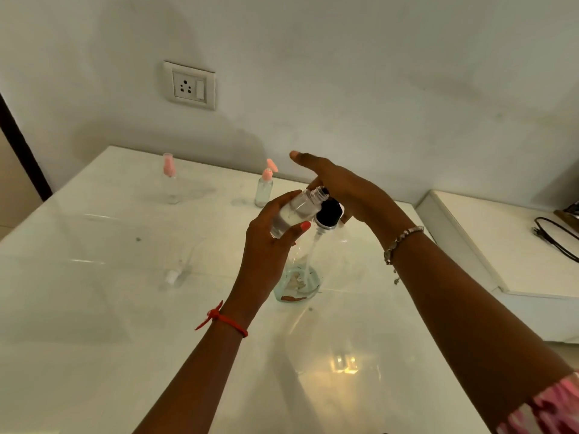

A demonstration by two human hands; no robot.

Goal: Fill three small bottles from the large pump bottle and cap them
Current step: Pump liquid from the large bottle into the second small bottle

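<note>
Left hand (269,242): fingers and thumb wrapped around a small clear bottle (297,211), gripping it by its lower body, raised above the table (94,308).
Small clear bottle: tilted, its uncapped threaded neck up and to the right, right next to the pump head (329,213); whitish liquid sits in its lower part.
Right hand (347,189): laid over the black pump head from behind, fingers stretched out straight and not curled around anything.
Large pump bottle (300,277): clear, upright on the table between the two forearms, only a shallow pool of liquid at the bottom; its dip tube runs down from the pump head.
Spray-cap bottle (169,180): small, clear, pink cap on, upright near the table's far edge on the left.
Pump-top bottle (264,189): small, clear, pink pump on, upright at the far edge, just left of the hands.
Small white piece (172,277): lying on the table left of the large pump bottle, too blurred to name.
Wrists: a red thread (224,319) on the left, a beaded bracelet (401,242) on the right.
Wall: a white socket plate (189,86) above the table.
Side surface: a black cable (554,239) lies on the white ledge at the right.
</note>
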